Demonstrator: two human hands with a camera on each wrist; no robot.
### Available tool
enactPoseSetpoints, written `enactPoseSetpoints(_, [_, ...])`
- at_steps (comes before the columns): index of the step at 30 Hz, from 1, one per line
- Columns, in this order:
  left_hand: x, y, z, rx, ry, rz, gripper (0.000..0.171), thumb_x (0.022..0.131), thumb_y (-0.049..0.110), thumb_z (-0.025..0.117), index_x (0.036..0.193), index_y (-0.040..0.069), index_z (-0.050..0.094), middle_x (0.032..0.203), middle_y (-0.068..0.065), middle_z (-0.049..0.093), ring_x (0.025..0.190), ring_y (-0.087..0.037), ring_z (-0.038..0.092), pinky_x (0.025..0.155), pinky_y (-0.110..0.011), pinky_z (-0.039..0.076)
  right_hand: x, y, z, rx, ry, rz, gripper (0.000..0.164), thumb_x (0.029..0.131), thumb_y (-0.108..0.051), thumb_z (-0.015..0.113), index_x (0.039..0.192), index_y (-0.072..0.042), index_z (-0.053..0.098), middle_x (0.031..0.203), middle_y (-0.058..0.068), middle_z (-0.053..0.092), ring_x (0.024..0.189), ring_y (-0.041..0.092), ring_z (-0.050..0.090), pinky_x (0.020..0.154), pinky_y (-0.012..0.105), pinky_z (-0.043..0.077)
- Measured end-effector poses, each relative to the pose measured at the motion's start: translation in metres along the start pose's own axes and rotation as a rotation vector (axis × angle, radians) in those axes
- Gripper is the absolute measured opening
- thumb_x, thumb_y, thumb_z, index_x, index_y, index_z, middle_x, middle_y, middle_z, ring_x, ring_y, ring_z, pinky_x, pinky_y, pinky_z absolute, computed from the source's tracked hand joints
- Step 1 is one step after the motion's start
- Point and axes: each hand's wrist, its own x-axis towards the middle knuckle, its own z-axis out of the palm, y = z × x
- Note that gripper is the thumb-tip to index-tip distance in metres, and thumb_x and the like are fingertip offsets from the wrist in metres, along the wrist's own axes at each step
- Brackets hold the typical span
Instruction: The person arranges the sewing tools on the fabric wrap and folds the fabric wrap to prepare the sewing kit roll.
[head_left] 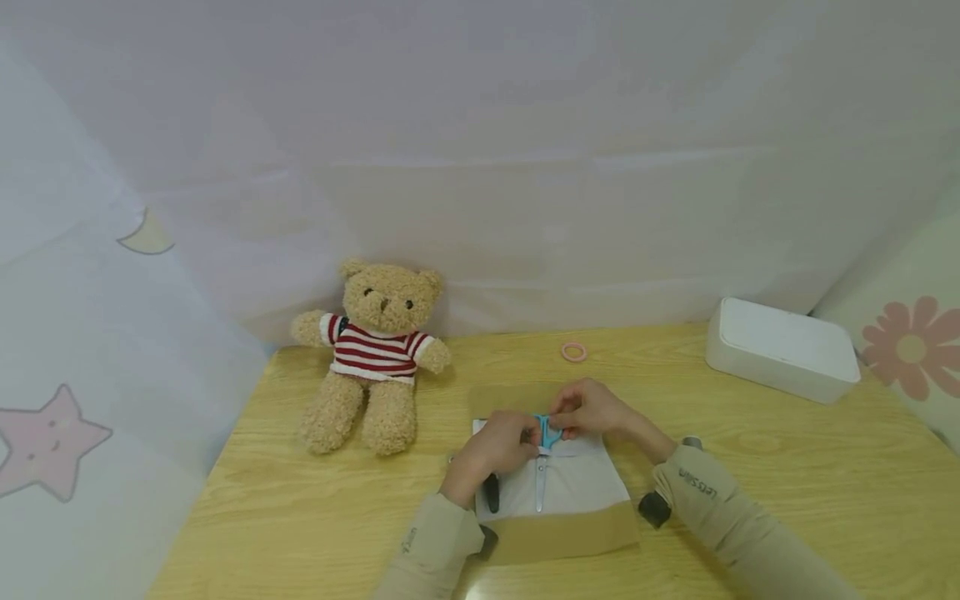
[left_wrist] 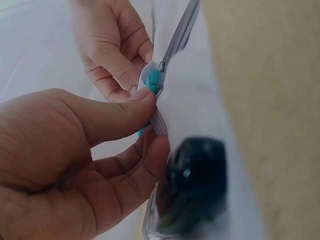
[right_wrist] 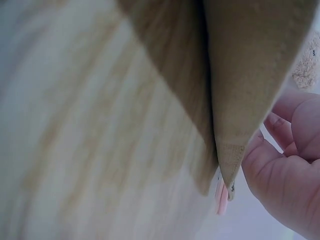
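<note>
On the wood-topped table, a cloth lies spread before the person, white on its upper face with tan portions at the near and far ends. Scissors with a light-blue handle lie on the white part, blades pointing toward the person. A ribbed white band stands by the handle in the left wrist view. The left hand pinches the handle between thumb and fingers, at its left side. The right hand meets it from the other side, thumb and finger brought together, and appears to pinch the edge of the band; its fingertips are partly hidden. A black tool lies left of the blades, beneath the left wrist, partly covered. Beyond the cloth lies a pink ring. A bear in a striped red-and-white top sits at the far left. A white box stands at the far right.
</note>
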Motion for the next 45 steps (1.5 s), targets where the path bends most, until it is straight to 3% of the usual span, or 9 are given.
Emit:
enactPoseSetpoints(5, [-0.0013, 0.0019, -0.0012, 0.001, -0.004, -0.013, 0.014, 0.086, 0.003, 0.068, 0.075, 0.008, 0.06, 0.066, 0.006, 0.046, 0.057, -0.008, 0.039, 0.053, -0.019, 0.033, 0.0002, 0.0008, -0.0012, -0.045, -0.033, -0.031, 0.006, 0.086, 0.002, 0.067, 0.089, 0.007, 0.067, 0.071, 0.011, 0.068, 0.058, 0.013, 0.063, 0.056, 0.024, 0.053])
enactPoseSetpoints(12, [-0.0022, 0.0038, -0.0006, -0.001, 0.005, -0.023, 0.013, 0.085, 0.001, 0.067, 0.075, 0.007, 0.061, 0.067, 0.004, 0.048, 0.058, -0.009, 0.04, 0.053, -0.02, 0.034, -0.0008, -0.001, -0.0033, -0.11, -0.076, -0.151, 0.005, 0.085, 0.0, 0.067, 0.087, 0.005, 0.067, 0.07, 0.005, 0.069, 0.057, 0.012, 0.064, 0.054, 0.025, 0.054])
enactPoseSetpoints(20, [-0.0012, 0.0015, 0.0005, 0.001, 0.061, -0.047, 0.011, 0.079, 0.004, 0.072, 0.072, 0.009, 0.067, 0.069, 0.006, 0.057, 0.061, -0.008, 0.046, 0.054, -0.021, 0.04, 0.0005, -0.0059, 0.0036, -0.206, 0.007, -0.111, 0.008, 0.084, -0.001, 0.07, 0.089, 0.006, 0.071, 0.067, 0.014, 0.068, 0.056, 0.027, 0.066, 0.052, 0.031, 0.054])
enactPoseSetpoints(27, [-0.0021, 0.0015, -0.001, 0.031, 0.068, -0.02, 0.011, 0.079, 0.002, 0.072, 0.07, 0.008, 0.068, 0.067, 0.005, 0.057, 0.059, -0.006, 0.045, 0.054, -0.02, 0.04, 0.0048, -0.0037, 0.0049, -0.207, 0.013, -0.075, 0.007, 0.084, -0.003, 0.072, 0.088, 0.001, 0.073, 0.067, 0.007, 0.069, 0.054, 0.014, 0.064, 0.053, 0.026, 0.053])
enactPoseSetpoints(45, [-0.0016, 0.0017, 0.0003, -0.01, 0.052, -0.037, 0.014, 0.077, 0.001, 0.073, 0.068, 0.008, 0.064, 0.064, 0.005, 0.056, 0.061, -0.007, 0.047, 0.056, -0.021, 0.042, 0.0032, -0.0031, 0.0066, -0.235, 0.007, -0.114, 0.009, 0.084, -0.003, 0.07, 0.091, 0.003, 0.07, 0.073, 0.006, 0.069, 0.057, 0.015, 0.064, 0.054, 0.027, 0.053])
